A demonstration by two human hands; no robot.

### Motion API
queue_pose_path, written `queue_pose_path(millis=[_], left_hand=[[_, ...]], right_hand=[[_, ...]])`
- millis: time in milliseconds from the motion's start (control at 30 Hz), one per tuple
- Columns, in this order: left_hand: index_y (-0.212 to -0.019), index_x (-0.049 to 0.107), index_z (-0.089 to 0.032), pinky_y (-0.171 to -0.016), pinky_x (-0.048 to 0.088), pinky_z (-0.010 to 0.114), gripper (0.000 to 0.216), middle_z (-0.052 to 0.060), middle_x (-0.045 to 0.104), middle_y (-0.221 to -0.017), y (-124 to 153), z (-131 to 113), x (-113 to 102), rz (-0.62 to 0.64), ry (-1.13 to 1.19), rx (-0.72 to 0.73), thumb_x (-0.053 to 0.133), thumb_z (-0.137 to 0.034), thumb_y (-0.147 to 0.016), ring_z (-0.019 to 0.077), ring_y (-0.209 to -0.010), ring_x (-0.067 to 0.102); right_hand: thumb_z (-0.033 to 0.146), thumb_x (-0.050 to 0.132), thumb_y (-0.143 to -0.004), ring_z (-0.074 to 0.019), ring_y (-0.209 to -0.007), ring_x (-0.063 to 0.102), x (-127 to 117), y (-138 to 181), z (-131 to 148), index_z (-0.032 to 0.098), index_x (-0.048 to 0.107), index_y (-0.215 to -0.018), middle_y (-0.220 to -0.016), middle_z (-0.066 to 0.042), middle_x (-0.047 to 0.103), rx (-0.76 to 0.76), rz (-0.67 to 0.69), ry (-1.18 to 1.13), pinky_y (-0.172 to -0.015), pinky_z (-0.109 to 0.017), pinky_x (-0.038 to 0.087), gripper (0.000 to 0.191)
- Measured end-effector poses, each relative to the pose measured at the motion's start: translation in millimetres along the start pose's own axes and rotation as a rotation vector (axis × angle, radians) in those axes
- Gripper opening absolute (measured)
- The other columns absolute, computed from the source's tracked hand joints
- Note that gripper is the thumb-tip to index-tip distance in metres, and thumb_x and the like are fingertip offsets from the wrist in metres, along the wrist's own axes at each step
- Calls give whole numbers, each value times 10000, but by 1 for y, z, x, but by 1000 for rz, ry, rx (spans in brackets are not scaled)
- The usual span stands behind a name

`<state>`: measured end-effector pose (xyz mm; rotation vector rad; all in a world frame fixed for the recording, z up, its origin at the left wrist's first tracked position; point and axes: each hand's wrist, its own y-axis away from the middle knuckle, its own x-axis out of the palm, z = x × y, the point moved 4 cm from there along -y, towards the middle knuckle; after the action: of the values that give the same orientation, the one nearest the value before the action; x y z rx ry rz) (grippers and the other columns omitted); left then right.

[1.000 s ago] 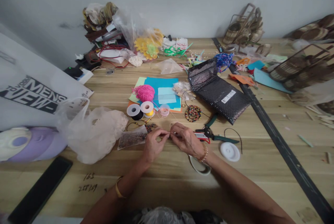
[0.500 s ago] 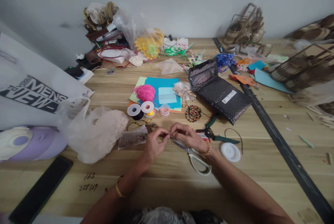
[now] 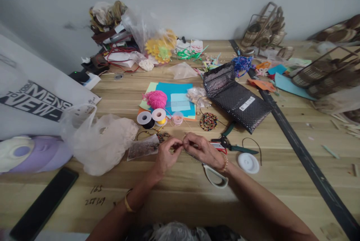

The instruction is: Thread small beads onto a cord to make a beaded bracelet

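My left hand (image 3: 168, 154) and my right hand (image 3: 203, 150) meet fingertip to fingertip above the table, both closed in a pinch. Whatever lies between the fingers is too small to make out. Beneath my right hand lies a pair of scissors with a white handle (image 3: 216, 178), its blades mostly covered. Beside my left hand rests a clear bag of small dark beads (image 3: 143, 147). Just beyond the hands are a small spool of pale thread (image 3: 177, 118), a spool of yellow thread (image 3: 159, 116), a spool of black cord (image 3: 145, 120) and a coil of colourful beads (image 3: 208, 121).
Green-handled pliers (image 3: 225, 142) and a white round lid (image 3: 248, 163) are to the right. Further back lie pink yarn (image 3: 156, 99), blue paper (image 3: 176, 88) and a black bubble mailer (image 3: 239, 100). A plastic bag (image 3: 104, 143) and a black phone-like slab (image 3: 45, 203) occupy the left.
My right hand has turned slightly and its fingers have closed in, covering more of the scissors. My left hand stays almost in place. The objects on the table have not moved.
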<state>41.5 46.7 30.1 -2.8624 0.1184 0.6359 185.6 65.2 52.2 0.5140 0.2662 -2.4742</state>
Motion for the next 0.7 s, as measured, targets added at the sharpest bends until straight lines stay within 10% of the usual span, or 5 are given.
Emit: queue_pose_path(millis=[700], left_hand=[[-670, 635, -155, -569, 373, 222, 141, -5, 572, -615, -2, 14, -1, 68, 307, -271, 651, -281, -732, 121, -595, 486]], right_hand=[[212, 559, -824, -95, -612, 444, 5, -3, -23, 142, 560, -863, -702, 16, 531, 110, 74, -224, -558, -207, 360, 80]])
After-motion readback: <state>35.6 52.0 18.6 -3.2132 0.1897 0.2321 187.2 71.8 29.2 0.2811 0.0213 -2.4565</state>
